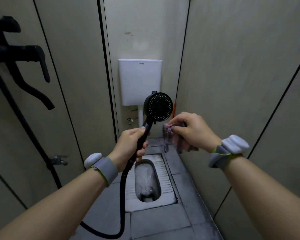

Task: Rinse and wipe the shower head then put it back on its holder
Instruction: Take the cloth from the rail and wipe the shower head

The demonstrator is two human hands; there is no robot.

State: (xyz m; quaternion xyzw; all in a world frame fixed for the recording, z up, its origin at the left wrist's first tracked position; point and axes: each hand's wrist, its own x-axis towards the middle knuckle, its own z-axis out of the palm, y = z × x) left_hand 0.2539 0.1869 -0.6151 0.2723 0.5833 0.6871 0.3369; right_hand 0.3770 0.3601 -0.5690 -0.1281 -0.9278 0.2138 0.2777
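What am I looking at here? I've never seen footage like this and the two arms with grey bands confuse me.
There is no machine. This is one picture from a wide-angle camera worn on a person's head, looking forward and down, so the two bare arms are that person's own. Each wrist carries a grey band with a white pod.

The left hand grips the handle of a black shower head, its nozzle face turned toward the camera; its black hose loops down to the floor. The right hand holds a bunched pinkish cloth just beside and below the head, not touching it.

Behind stand a white cistern on the wall and a squat toilet set in the grey tiled floor. Black shower fittings are on the left wall.
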